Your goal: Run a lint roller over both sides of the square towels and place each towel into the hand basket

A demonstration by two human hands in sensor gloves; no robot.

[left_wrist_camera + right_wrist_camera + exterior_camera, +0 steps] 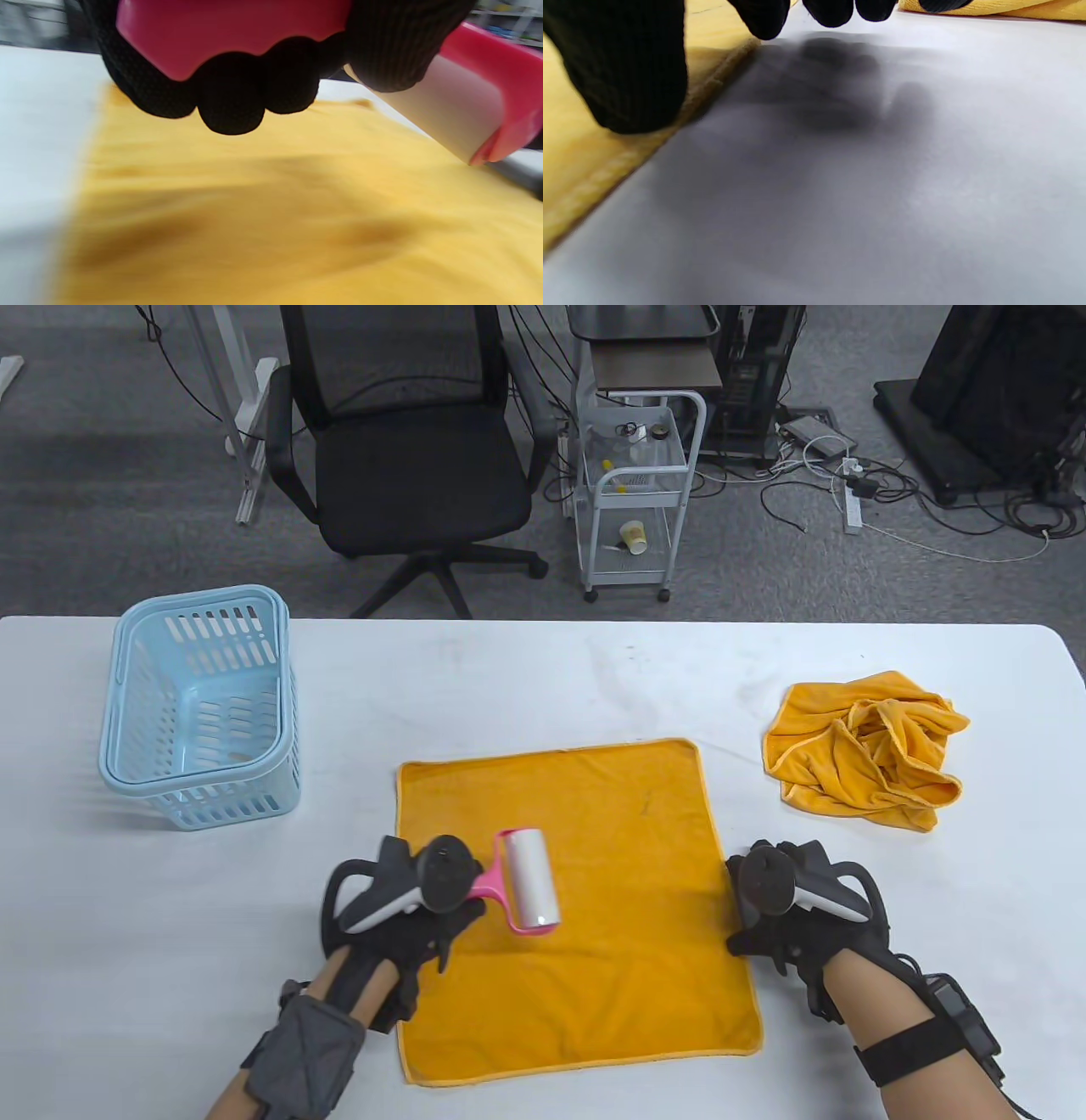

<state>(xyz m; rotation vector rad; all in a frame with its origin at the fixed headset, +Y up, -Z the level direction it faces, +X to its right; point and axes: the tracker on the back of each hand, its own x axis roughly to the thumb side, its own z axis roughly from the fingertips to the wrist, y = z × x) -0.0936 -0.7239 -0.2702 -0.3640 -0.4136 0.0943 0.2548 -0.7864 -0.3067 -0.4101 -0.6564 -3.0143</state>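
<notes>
Left hand (407, 899): fingers (231, 101) curled tightly round the pink handle of the lint roller (528, 881); firm grip confirmed in the left wrist view. White roll of the roller lay on the flat towel (594, 899), in its left half, roll axis running roughly away from the person. Left wrist view blurred across the cloth.

Right hand (789, 912): positioned at the right edge of the flat towel. Thumb (628, 72) seen over the towel's hemmed border; other fingertips (831, 10) hung above bare worktop (882, 190), only slightly bent, gripping nothing. Contact between thumb and cloth could not be confirmed from the blurred right wrist view.

Flat towel: orange, square, spread open on the white worktop directly before the person, between the two hands. A small dark mark noted on its upper right area.

Second towel (865, 751): orange, crumpled in a heap at the worktop's right side, well apart from the flat one.

Hand basket (199, 708): light blue, slotted walls, stood upright at the worktop's left side, nothing seen inside it.

Beyond the worktop: black office chair (399, 449), white wheeled cart (636, 492) carrying a paper cup, cables and a power strip on grey carpet.

Brands, labels, writing: none legible on roller, basket, towels or gloves.
</notes>
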